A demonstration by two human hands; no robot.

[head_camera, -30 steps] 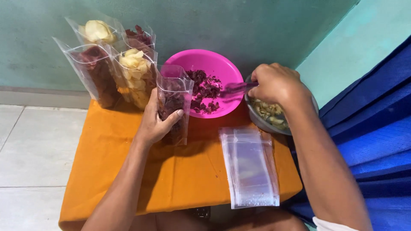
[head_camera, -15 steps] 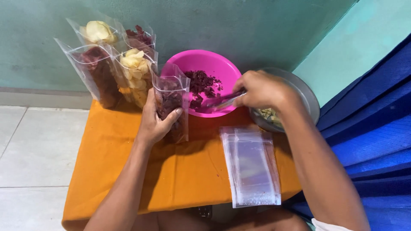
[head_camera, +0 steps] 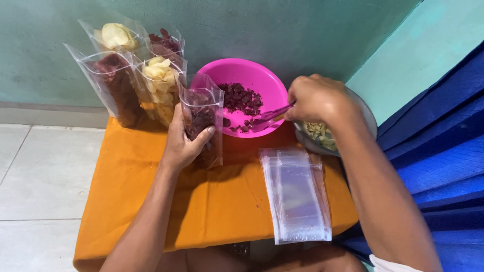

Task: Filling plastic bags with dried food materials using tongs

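From the head camera, the left hand (head_camera: 182,143) is wrapped around a clear bag (head_camera: 203,121) that stands upright on the table (head_camera: 136,201), thumb on the side facing the camera and fingers behind it. The bag is open at the top and partly filled with dark red chips. It stands just beside the pink bowl (head_camera: 247,80), at the bowl's left edge.

The right hand (head_camera: 315,100) is closed on the handle of a spoon (head_camera: 267,119), whose pink scoop lies inside the bowl among a loose heap of the same dark red chips. The two hands are well apart, with the bowl between them.

Under the right wrist sits a metal bowl (head_camera: 365,123) holding pale greenish pieces, touching or nearly touching the pink bowl's right side.

At the back left of the table, against the green wall (head_camera: 282,35), stand four filled bags (head_camera: 131,75): two with pale yellow chips, two with dark red ones.

Near the front right of the orange cloth lies a flat stack of empty bags (head_camera: 298,196). Blue fabric (head_camera: 443,151) hangs to the right, and a tiled floor (head_camera: 40,181) shows on the left.
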